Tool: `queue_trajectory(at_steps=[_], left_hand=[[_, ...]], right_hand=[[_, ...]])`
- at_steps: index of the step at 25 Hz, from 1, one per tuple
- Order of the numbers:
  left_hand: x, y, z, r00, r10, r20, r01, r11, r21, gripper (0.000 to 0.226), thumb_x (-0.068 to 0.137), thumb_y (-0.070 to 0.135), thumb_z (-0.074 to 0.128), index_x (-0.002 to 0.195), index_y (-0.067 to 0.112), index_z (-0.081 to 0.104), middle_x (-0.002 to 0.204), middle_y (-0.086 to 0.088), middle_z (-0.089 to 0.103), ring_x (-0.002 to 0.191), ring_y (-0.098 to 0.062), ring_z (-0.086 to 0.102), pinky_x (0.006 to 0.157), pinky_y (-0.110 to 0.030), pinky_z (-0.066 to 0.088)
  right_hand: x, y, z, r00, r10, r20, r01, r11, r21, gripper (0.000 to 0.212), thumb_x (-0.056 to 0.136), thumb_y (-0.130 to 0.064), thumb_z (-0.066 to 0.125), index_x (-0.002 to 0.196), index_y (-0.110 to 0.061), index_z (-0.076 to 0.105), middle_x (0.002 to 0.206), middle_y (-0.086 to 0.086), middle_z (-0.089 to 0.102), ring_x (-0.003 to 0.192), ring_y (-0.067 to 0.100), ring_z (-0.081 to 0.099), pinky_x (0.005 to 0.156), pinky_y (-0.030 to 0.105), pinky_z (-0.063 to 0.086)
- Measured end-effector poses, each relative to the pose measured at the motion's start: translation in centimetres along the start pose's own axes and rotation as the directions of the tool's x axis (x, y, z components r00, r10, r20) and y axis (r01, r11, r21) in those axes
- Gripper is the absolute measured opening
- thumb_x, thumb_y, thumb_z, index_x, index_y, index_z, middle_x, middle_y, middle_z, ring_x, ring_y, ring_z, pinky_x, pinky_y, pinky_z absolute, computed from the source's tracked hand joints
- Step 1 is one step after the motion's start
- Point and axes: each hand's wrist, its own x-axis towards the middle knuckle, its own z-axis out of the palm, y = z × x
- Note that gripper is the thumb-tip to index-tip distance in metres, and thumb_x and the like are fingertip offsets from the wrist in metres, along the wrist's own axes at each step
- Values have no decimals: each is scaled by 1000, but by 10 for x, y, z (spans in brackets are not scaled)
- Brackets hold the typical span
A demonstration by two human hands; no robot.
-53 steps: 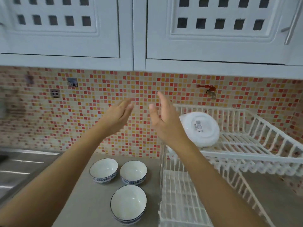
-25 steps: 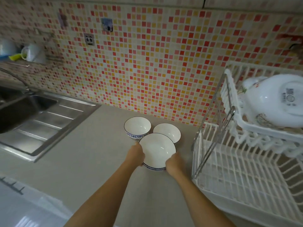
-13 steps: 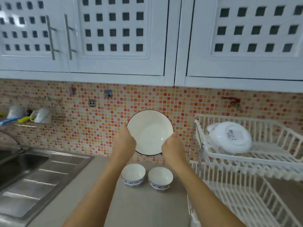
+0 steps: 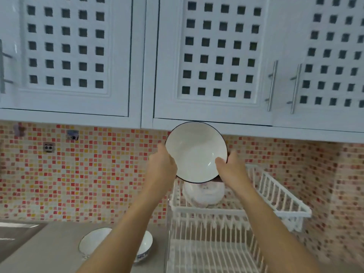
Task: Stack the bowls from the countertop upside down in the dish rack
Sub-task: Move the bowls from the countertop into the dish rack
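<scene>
Both of my hands hold a white bowl with a dark rim [image 4: 195, 152] up in the air, its inside facing me. My left hand [image 4: 162, 168] grips its left edge and my right hand [image 4: 230, 168] its right edge. The bowl hangs above the upper tier of the white dish rack [image 4: 275, 194], where an upside-down white bowl [image 4: 202, 195] lies directly below it. Two smaller bowls with blue patterns stay on the countertop: one [image 4: 94, 242] left of my left forearm, the other [image 4: 146, 246] partly hidden behind it.
White wall cabinets with metal handles [image 4: 272, 85] hang close above the raised bowl. The rack's lower tier [image 4: 212, 251] stands on the grey countertop [image 4: 49, 251]. A mosaic tile wall runs behind. The sink's edge [image 4: 11, 233] shows at the far left.
Both hands took the large bowl off the countertop and lifted it. Since half a second ago it has moved right and up, over the rack's upper tier.
</scene>
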Motion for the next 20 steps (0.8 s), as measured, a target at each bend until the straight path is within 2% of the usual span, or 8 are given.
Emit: queue_trajectory(at_steps=[2, 4, 6, 8, 10, 14, 17, 20], left_hand=[[-3, 19, 37, 995, 92, 25, -91, 995, -48, 27, 96, 8, 35, 122, 3, 41, 74, -10, 52, 48, -14, 38, 40, -25, 28], [-7, 35, 68, 984, 162, 75, -148, 975, -167, 28, 99, 22, 36, 121, 9, 44, 68, -3, 53, 52, -16, 50, 46, -33, 45], [-5, 48, 86, 962, 184, 204, -107, 935, -339, 42, 95, 52, 28, 118, 23, 49, 85, 0, 64, 69, -18, 65, 70, -42, 56], [6, 57, 100, 888, 240, 393, -19, 872, -489, 58, 83, 74, 19, 118, 37, 49, 117, 5, 63, 87, -16, 67, 83, -42, 54], [14, 65, 106, 768, 380, 515, -48, 837, -546, 50, 78, 77, 30, 120, 52, 41, 133, 14, 51, 106, -13, 62, 89, -38, 52], [23, 86, 126, 535, 528, 659, -399, 846, -353, 85, 68, 54, 70, 139, 52, 21, 139, 21, 41, 123, -3, 48, 100, -29, 47], [30, 101, 139, 536, 497, 682, -530, 827, -187, 97, 70, 41, 78, 146, 34, 18, 141, 11, 42, 124, -9, 46, 104, -32, 43], [31, 109, 150, 554, 479, 681, -630, 776, -33, 89, 66, 41, 81, 139, 23, 33, 131, 4, 48, 115, -14, 50, 98, -30, 45]], right_hand=[[19, 30, -33, 1000, 13, 11, -13, 999, -35, 33, 95, -25, 40, 121, -7, 48, 110, 9, 58, 93, 24, 57, 79, 37, 50], [33, 60, -63, 997, -79, -9, 79, 996, -48, 28, 98, -21, 36, 112, -9, 57, 102, 9, 63, 86, 13, 62, 72, 27, 51], [41, 86, -89, 972, -224, -69, 219, 973, -73, 27, 100, -18, 34, 100, -13, 61, 89, 4, 61, 75, 0, 61, 64, 14, 46], [49, 111, -112, 892, -430, -137, 407, 898, -167, 32, 100, -20, 35, 123, -13, 55, 110, 2, 60, 96, 6, 57, 82, 20, 45], [56, 130, -129, 802, -590, -88, 548, 787, -284, 42, 97, -18, 36, 138, -12, 44, 124, 4, 53, 105, 11, 51, 87, 24, 42], [74, 159, -145, 612, -790, 33, 690, 513, -511, 42, 100, -25, 30, 137, -6, 37, 120, 9, 46, 70, 14, 52, 61, 11, 36], [87, 178, -146, 572, -816, 81, 727, 459, -512, 43, 95, -23, 38, 134, -5, 34, 121, 9, 41, 70, 15, 54, 56, 15, 45], [96, 194, -145, 573, -815, 83, 744, 476, -469, 50, 87, -15, 48, 134, -6, 34, 129, 10, 41, 98, 18, 51, 83, 29, 50]])
